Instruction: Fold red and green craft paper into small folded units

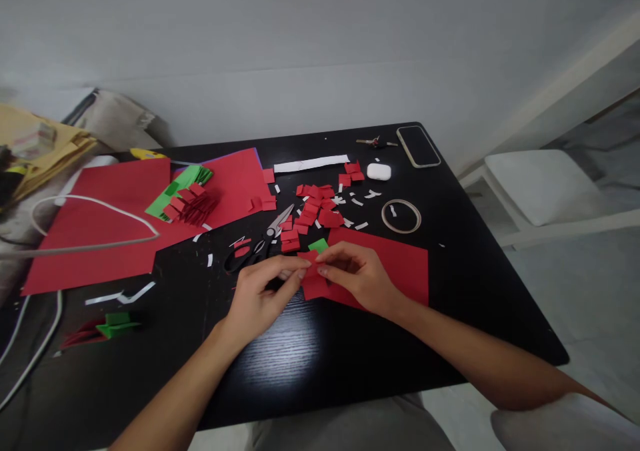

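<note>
Both my hands meet at the middle of the black table (450,291). My left hand (263,297) and my right hand (355,274) pinch a small red paper piece (314,279) between their fingertips. It lies over the left edge of a red paper sheet (400,261). A small green paper piece (319,245) sits just behind my fingers. Black-handled scissors (257,244) lie closed to the left of my hands.
Several small red paper squares (315,207) and white scraps lie behind my hands. Large red sheets (100,231), a folded red-and-green stack (187,197), a tape ring (401,215), a phone (418,145), an earbud case (379,171), keys (373,142) and a white strip (310,164) lie around.
</note>
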`<state>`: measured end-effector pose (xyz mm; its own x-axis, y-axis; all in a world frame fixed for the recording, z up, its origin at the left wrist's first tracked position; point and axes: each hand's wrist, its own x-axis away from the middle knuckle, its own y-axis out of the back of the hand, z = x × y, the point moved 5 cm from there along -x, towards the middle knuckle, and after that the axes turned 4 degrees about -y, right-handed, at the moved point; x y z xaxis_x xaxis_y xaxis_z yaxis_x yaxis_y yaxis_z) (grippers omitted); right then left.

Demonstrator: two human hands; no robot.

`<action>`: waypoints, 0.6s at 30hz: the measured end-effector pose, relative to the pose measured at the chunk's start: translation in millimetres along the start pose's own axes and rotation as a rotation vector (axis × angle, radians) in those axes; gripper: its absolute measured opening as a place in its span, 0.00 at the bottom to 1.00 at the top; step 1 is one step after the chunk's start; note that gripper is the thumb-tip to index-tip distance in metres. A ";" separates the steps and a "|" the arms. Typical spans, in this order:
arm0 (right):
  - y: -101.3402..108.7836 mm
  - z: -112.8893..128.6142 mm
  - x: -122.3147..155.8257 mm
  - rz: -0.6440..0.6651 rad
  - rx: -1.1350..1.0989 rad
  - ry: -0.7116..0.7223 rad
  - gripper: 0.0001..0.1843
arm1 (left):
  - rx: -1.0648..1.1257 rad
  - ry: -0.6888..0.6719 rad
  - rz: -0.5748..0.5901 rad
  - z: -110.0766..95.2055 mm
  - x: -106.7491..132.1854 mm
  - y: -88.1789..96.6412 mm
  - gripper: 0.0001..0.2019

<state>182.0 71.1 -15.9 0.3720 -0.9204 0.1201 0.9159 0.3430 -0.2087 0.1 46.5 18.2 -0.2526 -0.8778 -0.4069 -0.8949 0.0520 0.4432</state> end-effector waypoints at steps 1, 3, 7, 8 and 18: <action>0.4 0.0 -0.4 -0.001 -0.008 -0.005 0.06 | -0.004 -0.001 0.005 0.0 -0.2 0.0 0.08; 1.4 -0.1 -0.7 0.003 -0.022 -0.024 0.06 | -0.013 0.000 0.013 -0.2 -0.8 -0.3 0.08; 2.0 0.5 0.3 0.046 -0.061 -0.080 0.06 | -0.012 0.031 0.009 0.4 -1.8 -0.2 0.09; 1.9 0.8 0.7 0.057 -0.074 -0.089 0.06 | -0.006 0.039 0.006 0.6 -1.9 0.1 0.09; 1.9 -6.7 0.7 -0.002 -0.068 -0.104 0.16 | 0.048 0.055 0.076 -0.5 -2.0 -0.6 0.07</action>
<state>183.0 69.9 -22.7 0.3872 -0.8955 0.2194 0.9055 0.3244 -0.2737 1.3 47.9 19.1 -0.3011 -0.8953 -0.3282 -0.8909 0.1415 0.4315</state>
